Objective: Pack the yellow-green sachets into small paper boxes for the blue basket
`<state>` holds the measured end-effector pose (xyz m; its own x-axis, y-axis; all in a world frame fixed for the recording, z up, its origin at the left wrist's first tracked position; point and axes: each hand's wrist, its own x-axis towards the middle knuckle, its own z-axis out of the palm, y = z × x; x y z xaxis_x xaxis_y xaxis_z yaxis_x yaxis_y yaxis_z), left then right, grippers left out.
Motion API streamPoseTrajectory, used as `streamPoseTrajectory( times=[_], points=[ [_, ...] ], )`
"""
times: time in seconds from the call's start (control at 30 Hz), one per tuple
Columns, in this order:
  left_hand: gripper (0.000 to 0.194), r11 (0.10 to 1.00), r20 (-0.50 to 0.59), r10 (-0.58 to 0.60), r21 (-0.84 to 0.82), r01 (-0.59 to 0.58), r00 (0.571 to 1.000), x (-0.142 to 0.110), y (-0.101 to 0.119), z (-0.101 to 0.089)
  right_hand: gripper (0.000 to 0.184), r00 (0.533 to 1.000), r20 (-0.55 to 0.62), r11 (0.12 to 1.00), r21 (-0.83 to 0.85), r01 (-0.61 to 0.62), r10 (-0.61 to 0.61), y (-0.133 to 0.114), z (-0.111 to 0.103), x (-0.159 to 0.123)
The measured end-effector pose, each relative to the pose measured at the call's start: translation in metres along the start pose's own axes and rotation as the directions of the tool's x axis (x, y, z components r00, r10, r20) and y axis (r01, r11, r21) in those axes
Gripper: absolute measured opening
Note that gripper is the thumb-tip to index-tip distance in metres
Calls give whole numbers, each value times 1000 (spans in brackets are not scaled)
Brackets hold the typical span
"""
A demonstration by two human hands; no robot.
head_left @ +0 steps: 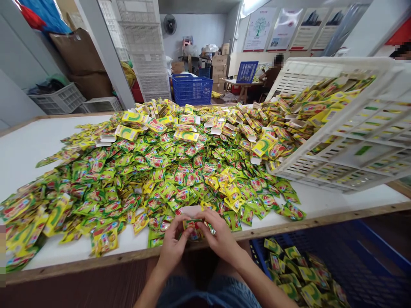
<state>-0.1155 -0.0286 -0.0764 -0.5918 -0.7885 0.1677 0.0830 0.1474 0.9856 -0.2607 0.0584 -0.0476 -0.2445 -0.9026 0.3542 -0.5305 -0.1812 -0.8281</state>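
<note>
Near the table's front edge, my left hand (pixel 175 239) and my right hand (pixel 218 233) are both closed, with fingertips almost meeting. Between them is a small carton whose white flap (pixel 192 210) stands open above the fingers. In front of the flap a green sachet (pixel 195 229) with a red fruit print shows between my thumbs. My left fingers grip the carton's side; my right thumb and fingers press on the sachet. How far the sachet sits inside the carton is hidden by my fingers. A large heap of green sachets (pixel 180 177) lies just beyond.
Yellow cartons with white flaps (pixel 186 136) lie atop the heap's far side. At right a tilted white plastic crate (pixel 334 171) spills more cartons. Below the wooden table edge (pixel 266 231) stands a blue crate (pixel 362 256) holding filled-looking cartons. A person (pixel 271 75) sits at another table behind.
</note>
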Motion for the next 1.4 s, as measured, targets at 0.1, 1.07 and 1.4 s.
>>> streamPoseTrajectory(
  times=[0.1,1.07,1.4],
  points=[
    [12,993,-19,55,104,-53,998,5,1,-3,15,999,-36,999,42,18,-17,-5,0,6],
    [12,966,-37,197,176,-187,980,7,7,-3,12,979,-204,999,39,28,-19,-1,24,-3],
    [16,966,-130,130,240,-96,983,-1,0,-25,21,973,-214,784,-589,-197,83,11,-149,-42]
  ],
)
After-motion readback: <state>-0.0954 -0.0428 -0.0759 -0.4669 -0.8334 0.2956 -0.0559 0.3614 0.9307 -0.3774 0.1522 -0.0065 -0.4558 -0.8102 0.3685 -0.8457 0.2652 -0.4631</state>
